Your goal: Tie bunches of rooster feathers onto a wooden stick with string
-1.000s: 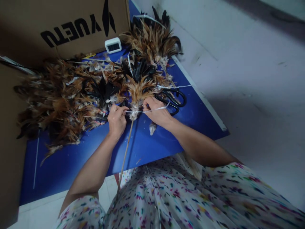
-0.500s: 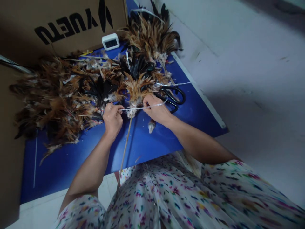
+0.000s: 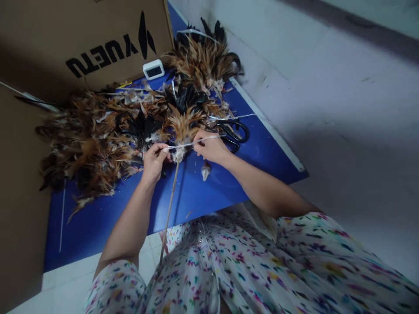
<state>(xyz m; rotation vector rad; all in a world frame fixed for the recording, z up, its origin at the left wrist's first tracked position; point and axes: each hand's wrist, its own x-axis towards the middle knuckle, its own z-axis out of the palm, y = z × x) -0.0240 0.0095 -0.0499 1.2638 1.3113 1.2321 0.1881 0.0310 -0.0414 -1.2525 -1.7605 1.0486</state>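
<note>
A thin wooden stick (image 3: 169,213) rises from my lap to a tuft of brown feathers (image 3: 182,125) bound at its top, over the blue table (image 3: 209,192). A pale plastic string (image 3: 188,143) runs taut across the tuft's base. My left hand (image 3: 153,159) pinches one end of the string, fingers closed. On the other side my right hand (image 3: 211,147) is closed on the string's other end. A small loose feather clump (image 3: 206,172) lies just below my right wrist.
A big heap of brown and black feathers (image 3: 98,135) covers the table's left and back. Black scissors (image 3: 234,133) lie beside my right hand. A small white clock (image 3: 153,69) stands before a cardboard box (image 3: 85,39). Grey floor lies to the right.
Both hands have stayed on the string at the tuft, with the pull line shifting slightly. The camera has turned a little, so the whole scene has moved right in view.
</note>
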